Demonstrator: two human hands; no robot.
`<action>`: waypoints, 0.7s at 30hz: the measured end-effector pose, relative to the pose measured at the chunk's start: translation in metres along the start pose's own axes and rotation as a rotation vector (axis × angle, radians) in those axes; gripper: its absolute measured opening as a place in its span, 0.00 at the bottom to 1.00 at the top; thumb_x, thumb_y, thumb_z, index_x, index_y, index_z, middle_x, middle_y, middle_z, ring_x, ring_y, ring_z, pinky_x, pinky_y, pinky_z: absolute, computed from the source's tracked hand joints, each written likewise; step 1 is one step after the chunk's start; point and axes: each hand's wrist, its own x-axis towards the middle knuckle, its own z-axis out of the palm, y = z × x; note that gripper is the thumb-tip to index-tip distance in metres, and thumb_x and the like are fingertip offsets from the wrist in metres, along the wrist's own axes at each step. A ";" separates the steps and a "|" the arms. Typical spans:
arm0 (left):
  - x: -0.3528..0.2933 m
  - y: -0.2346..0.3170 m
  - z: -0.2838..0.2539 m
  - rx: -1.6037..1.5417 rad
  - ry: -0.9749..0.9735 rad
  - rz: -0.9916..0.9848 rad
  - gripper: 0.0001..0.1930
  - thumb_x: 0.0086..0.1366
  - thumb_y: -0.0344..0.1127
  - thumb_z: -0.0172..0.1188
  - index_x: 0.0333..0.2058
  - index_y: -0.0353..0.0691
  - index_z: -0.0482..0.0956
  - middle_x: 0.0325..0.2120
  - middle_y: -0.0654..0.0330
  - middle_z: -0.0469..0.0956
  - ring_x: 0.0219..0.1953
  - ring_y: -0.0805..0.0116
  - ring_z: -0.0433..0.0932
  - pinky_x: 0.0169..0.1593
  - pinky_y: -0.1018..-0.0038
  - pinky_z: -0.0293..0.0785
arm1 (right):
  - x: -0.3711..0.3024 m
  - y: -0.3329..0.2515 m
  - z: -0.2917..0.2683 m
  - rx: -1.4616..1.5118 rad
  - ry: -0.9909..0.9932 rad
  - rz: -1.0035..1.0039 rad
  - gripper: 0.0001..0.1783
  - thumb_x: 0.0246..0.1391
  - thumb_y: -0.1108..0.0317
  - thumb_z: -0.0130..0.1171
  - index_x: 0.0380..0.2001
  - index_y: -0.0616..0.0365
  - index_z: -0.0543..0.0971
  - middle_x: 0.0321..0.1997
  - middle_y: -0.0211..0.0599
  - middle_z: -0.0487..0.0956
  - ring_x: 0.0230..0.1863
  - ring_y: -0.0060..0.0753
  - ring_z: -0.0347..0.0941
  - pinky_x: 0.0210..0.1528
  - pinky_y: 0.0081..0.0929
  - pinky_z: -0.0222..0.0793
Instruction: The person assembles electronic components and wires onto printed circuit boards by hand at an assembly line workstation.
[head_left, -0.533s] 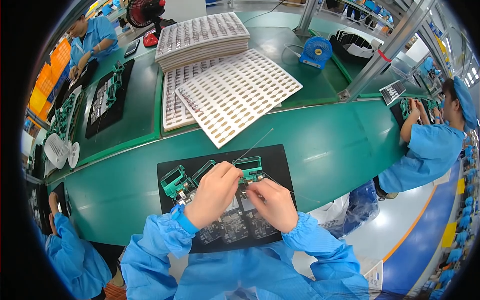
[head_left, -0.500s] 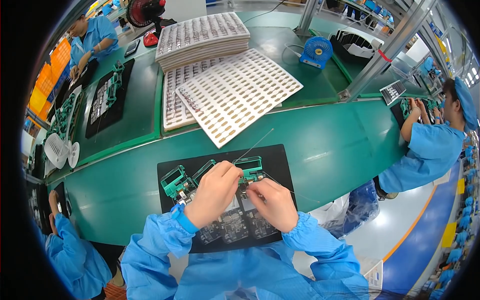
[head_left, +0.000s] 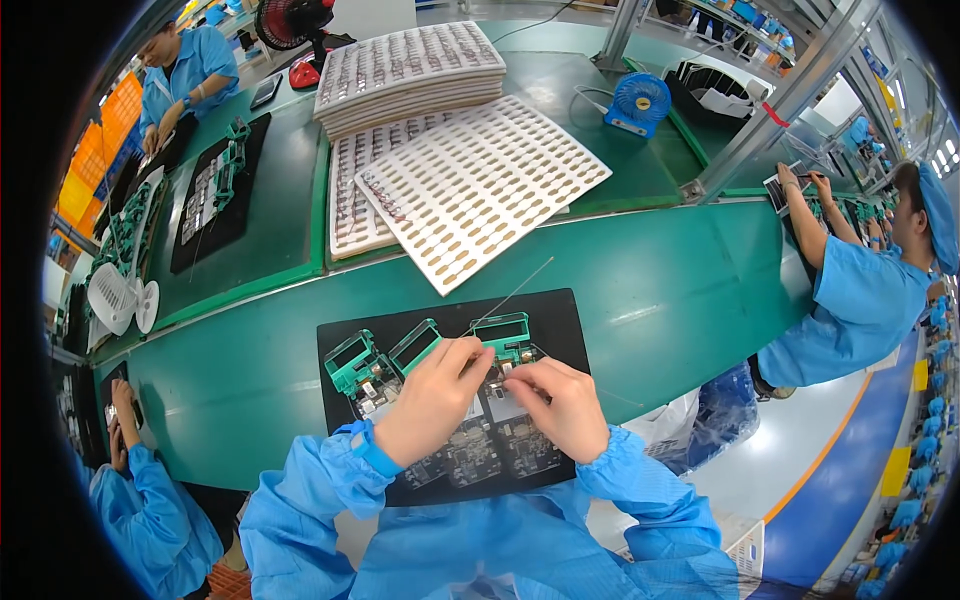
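Observation:
My left hand (head_left: 437,395) bends over the black mat (head_left: 545,305), its thumb and fingers pinched beside the rightmost green frame (head_left: 502,328). A thin pale wire (head_left: 520,285) slants up from behind those fingers; whether they grip it is unclear. Just to the right, my right hand (head_left: 562,408) is also closed in a pinch, over a circuit board (head_left: 498,385) joined to that frame. What either fingertip holds is too small to make out. Two more green frames (head_left: 352,362) with boards lie left of my left hand. Dark circuit boards (head_left: 470,450) fill the mat's near part.
Beyond the mat, a white tray of small brown pieces (head_left: 485,190) leans on a stack of filled trays (head_left: 410,75). A small blue fan (head_left: 638,103) stands back right. Co-workers sit at right (head_left: 860,310), near left (head_left: 150,500) and far left (head_left: 190,80).
My hands stay over the same board; the right has shifted slightly right and its fingertips have drawn back a little. The co-worker at right has reached farther forward to a dark-and-white sheet.

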 end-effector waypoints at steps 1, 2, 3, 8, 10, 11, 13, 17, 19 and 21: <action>-0.002 0.000 0.000 0.070 -0.003 0.030 0.20 0.49 0.21 0.59 0.44 0.32 0.78 0.42 0.52 0.72 0.44 0.55 0.74 0.47 0.63 0.72 | 0.001 -0.002 -0.003 0.024 -0.014 0.033 0.06 0.50 0.76 0.64 0.34 0.62 0.81 0.29 0.39 0.79 0.26 0.32 0.77 0.29 0.25 0.73; -0.003 0.000 -0.001 0.140 -0.007 0.060 0.21 0.48 0.23 0.59 0.46 0.34 0.78 0.44 0.51 0.72 0.48 0.54 0.72 0.51 0.62 0.70 | 0.001 -0.004 -0.006 0.049 -0.028 0.066 0.07 0.50 0.76 0.64 0.34 0.62 0.82 0.29 0.39 0.79 0.26 0.31 0.78 0.29 0.24 0.73; -0.005 -0.001 -0.003 0.141 -0.004 0.054 0.21 0.48 0.23 0.59 0.46 0.34 0.78 0.44 0.51 0.72 0.48 0.54 0.72 0.51 0.62 0.70 | -0.001 -0.007 -0.009 0.106 -0.041 0.144 0.06 0.52 0.77 0.63 0.35 0.64 0.81 0.30 0.38 0.80 0.29 0.26 0.79 0.31 0.21 0.75; -0.021 -0.002 -0.016 0.175 0.026 -0.017 0.25 0.49 0.22 0.57 0.49 0.41 0.79 0.51 0.51 0.71 0.52 0.53 0.70 0.55 0.58 0.63 | -0.006 -0.008 -0.015 0.462 -0.070 0.364 0.06 0.55 0.77 0.61 0.37 0.68 0.80 0.33 0.36 0.80 0.33 0.26 0.80 0.34 0.20 0.77; -0.031 -0.008 -0.030 0.228 0.059 -0.043 0.27 0.48 0.21 0.58 0.50 0.42 0.78 0.51 0.51 0.71 0.52 0.53 0.71 0.54 0.59 0.63 | -0.009 -0.011 -0.016 0.489 -0.068 0.391 0.08 0.55 0.77 0.61 0.39 0.67 0.81 0.35 0.37 0.80 0.34 0.27 0.81 0.34 0.20 0.77; -0.039 -0.011 -0.039 0.265 0.158 -0.078 0.28 0.46 0.19 0.59 0.50 0.41 0.78 0.49 0.51 0.73 0.50 0.51 0.71 0.53 0.59 0.64 | -0.012 -0.014 -0.016 0.488 -0.064 0.377 0.08 0.55 0.77 0.61 0.39 0.67 0.80 0.35 0.36 0.80 0.34 0.26 0.81 0.35 0.20 0.77; -0.060 -0.019 -0.058 0.283 0.149 -0.256 0.30 0.49 0.21 0.63 0.54 0.40 0.74 0.53 0.50 0.70 0.53 0.50 0.69 0.56 0.57 0.63 | -0.014 -0.015 -0.014 0.488 -0.083 0.401 0.08 0.55 0.77 0.61 0.39 0.67 0.81 0.35 0.36 0.80 0.34 0.26 0.81 0.35 0.20 0.77; -0.093 -0.053 -0.073 0.114 0.028 -0.376 0.36 0.53 0.27 0.68 0.61 0.40 0.66 0.53 0.51 0.69 0.53 0.50 0.69 0.56 0.62 0.66 | -0.012 -0.022 -0.006 0.463 -0.144 0.370 0.07 0.54 0.77 0.62 0.38 0.67 0.81 0.35 0.36 0.80 0.32 0.25 0.80 0.34 0.20 0.76; -0.093 -0.066 -0.079 -0.014 -0.029 -0.354 0.35 0.54 0.27 0.67 0.62 0.39 0.65 0.51 0.50 0.69 0.52 0.50 0.70 0.54 0.65 0.69 | -0.010 -0.025 0.000 0.463 -0.167 0.348 0.07 0.54 0.76 0.62 0.37 0.66 0.81 0.34 0.35 0.80 0.31 0.24 0.80 0.32 0.19 0.75; -0.091 -0.074 -0.086 -0.030 -0.059 -0.319 0.35 0.54 0.27 0.67 0.62 0.39 0.65 0.52 0.50 0.68 0.52 0.50 0.70 0.55 0.64 0.68 | -0.007 -0.031 0.004 0.438 -0.191 0.317 0.06 0.55 0.77 0.61 0.37 0.67 0.80 0.34 0.35 0.79 0.31 0.23 0.79 0.32 0.18 0.75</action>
